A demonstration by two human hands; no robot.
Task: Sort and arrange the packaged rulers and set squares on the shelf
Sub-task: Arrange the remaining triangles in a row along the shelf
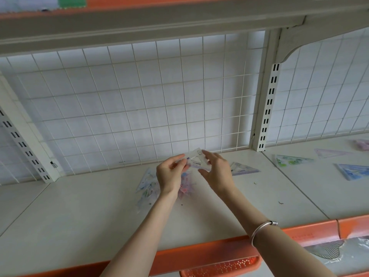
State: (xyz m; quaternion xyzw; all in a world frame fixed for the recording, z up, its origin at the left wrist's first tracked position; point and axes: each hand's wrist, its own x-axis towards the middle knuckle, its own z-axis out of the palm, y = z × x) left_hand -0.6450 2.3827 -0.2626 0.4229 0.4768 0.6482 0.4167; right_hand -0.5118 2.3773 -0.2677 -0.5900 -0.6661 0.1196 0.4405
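Both hands hold one clear packaged set square above the white shelf, near the wire grid back. My left hand pinches its left end and my right hand grips its right side. Beneath the hands lies a loose pile of packaged set squares, partly hidden by my left wrist. Another packaged set square lies flat just right of my right hand. On the neighbouring shelf section lie a green-printed one, a pinkish one and a blue one.
A white slotted upright divides the two shelf sections. The wire grid backs the shelf and an upper shelf overhangs it. An orange edge strip runs along the front, with an orange perforated basket below.
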